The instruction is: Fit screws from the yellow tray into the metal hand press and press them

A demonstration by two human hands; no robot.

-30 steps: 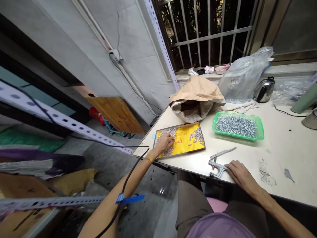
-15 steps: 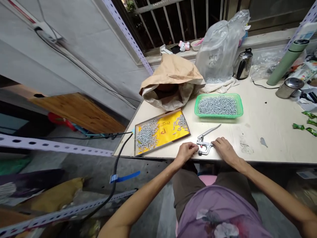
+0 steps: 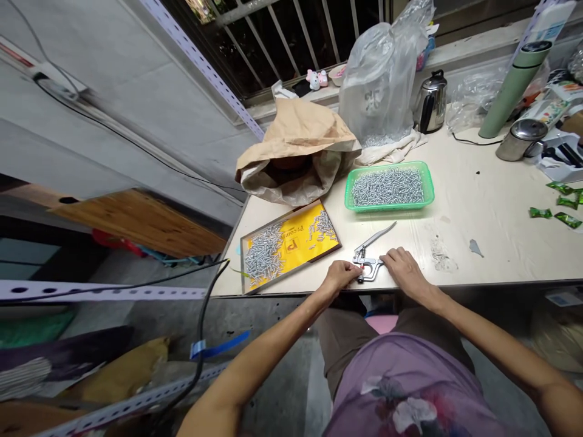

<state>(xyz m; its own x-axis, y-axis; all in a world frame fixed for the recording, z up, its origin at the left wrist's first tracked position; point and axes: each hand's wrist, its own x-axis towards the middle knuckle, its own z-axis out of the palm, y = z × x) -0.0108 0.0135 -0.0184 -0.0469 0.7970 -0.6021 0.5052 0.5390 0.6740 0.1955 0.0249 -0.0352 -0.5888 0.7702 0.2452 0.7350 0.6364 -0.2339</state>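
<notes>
A pair of silver snap-fastener pliers (image 3: 372, 267) lies near the front edge of the table, its long upper handle pointing away to the right. My right hand (image 3: 407, 273) grips the right end of the pliers, fingers bent over it. At the left, my left hand (image 3: 340, 274) pinches thumb and fingertips together at the jaws, beside a small red part. Whatever those fingertips hold is too small to make out. Left of the hands, a shallow tray (image 3: 291, 269) with a yellow bottom holds two heaps of small metal pieces. Beyond the pliers, a green basket (image 3: 387, 208) is full of similar pieces.
An open brown paper sack (image 3: 300, 130) stands behind the tray. Farther back are a clear plastic bag (image 3: 376, 91), a steel kettle (image 3: 432, 103) and a green flask (image 3: 514, 94). Green-wrapped sweets (image 3: 540, 212) lie at right. A black cable (image 3: 207, 309) hangs by the table's left corner.
My left fingertips have moved in from beside the jaws to between them. The right hand keeps its place on the pliers. The whole view has shifted slightly.
</notes>
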